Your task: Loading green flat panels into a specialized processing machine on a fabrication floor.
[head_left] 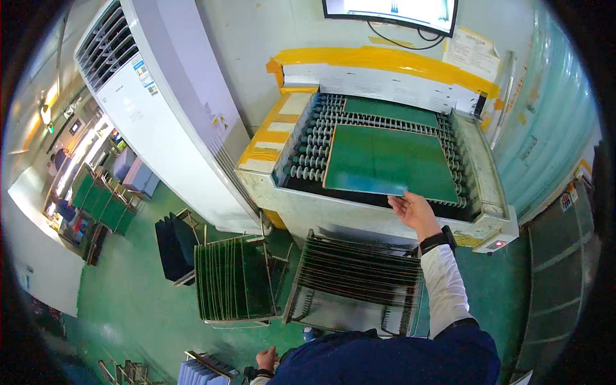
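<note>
A large flat green board (pixel 391 160) lies on the roller conveyor (pixel 309 173) of a machine in front of me. My right hand (pixel 410 210) pinches the board's near edge between thumb and fingers, just right of its middle. A second green board (pixel 391 111) rests farther back on the rollers, partly under the machine's white cover. Down at the lower left, close to my body, my left hand (pixel 266 358) is curled closed, and nothing shows in it. Below the machine stands a rack (pixel 359 273) with several thin boards upright in its slots.
Left of that rack is another rack (pixel 234 279) of green boards, with dark panels (pixel 174 247) beyond it. A tall white air conditioner (pixel 160 128) stands left of the machine. Clear plastic curtains (pixel 545 122) hang at the right. A screen (pixel 391 11) is mounted above.
</note>
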Tool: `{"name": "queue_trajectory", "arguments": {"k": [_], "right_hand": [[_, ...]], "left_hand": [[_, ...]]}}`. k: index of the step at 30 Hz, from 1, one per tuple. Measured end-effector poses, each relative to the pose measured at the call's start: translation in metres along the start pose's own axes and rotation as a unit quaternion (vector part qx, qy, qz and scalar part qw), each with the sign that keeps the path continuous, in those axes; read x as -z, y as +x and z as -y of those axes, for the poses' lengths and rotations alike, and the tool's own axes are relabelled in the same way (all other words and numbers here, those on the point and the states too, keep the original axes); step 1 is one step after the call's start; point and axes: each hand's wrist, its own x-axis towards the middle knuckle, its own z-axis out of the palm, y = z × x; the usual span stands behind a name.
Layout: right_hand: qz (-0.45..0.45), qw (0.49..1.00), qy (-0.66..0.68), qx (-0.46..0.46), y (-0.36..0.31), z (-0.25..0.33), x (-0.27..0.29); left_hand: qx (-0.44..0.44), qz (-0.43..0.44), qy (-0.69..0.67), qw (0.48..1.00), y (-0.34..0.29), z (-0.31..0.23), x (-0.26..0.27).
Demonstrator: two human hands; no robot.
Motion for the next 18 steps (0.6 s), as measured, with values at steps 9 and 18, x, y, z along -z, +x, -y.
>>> {"name": "queue_trajectory", "arguments": {"k": [9, 18], "right_hand": [[0.002, 0.941, -0.324, 0.093, -0.009, -0.003, -0.022], [-0.110, 0.485, -0.734, 0.463, 0.022, -0.015, -0.021]], "left_hand": [[-0.033, -0.018, 0.050, 0.998, -0.014, -0.018, -0.009], [-0.026, -0.028, 0.021, 0.999, -0.014, -0.012, -0.010]]}}
